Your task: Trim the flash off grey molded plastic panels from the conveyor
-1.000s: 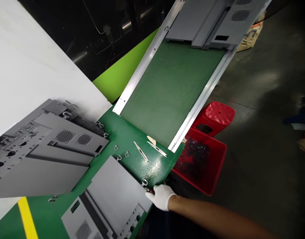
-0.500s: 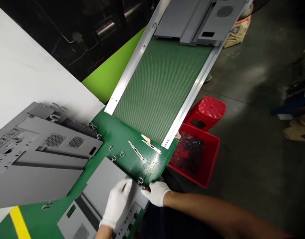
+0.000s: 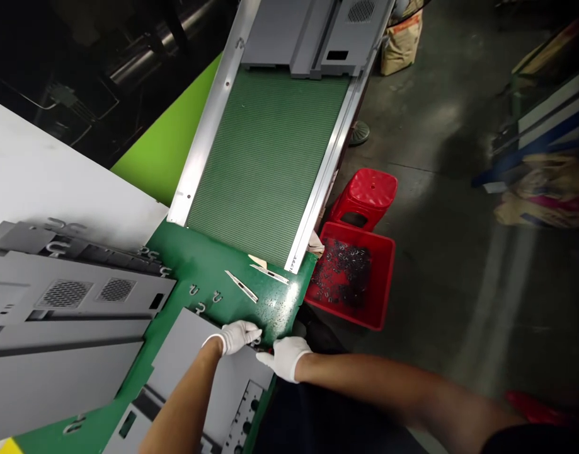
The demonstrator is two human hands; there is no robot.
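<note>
A grey plastic panel (image 3: 199, 353) lies on the green tabletop in front of me. At its far right edge, my left hand (image 3: 237, 336), in a white glove, pinches a small grey U-shaped hook (image 3: 257, 341). Close beside it, my right hand (image 3: 288, 358), also gloved, is closed around a small tool with a bit of red (image 3: 270, 350) showing; the glove hides most of it. Loose U-shaped hooks (image 3: 217, 296) are on the table past the panel. Two slim knives (image 3: 242, 287) lie nearer the conveyor.
A green conveyor belt (image 3: 265, 157) carries another grey panel (image 3: 289, 34) at its far end. Stacked grey panels (image 3: 81, 315) lean at the left. Beside the table stand a red bin (image 3: 387, 284) with small dark pieces and a red stool (image 3: 372, 189).
My left hand has moved from over the panel to its far edge and now pinches the hook. My right hand stays at the corner. The view has shifted right.
</note>
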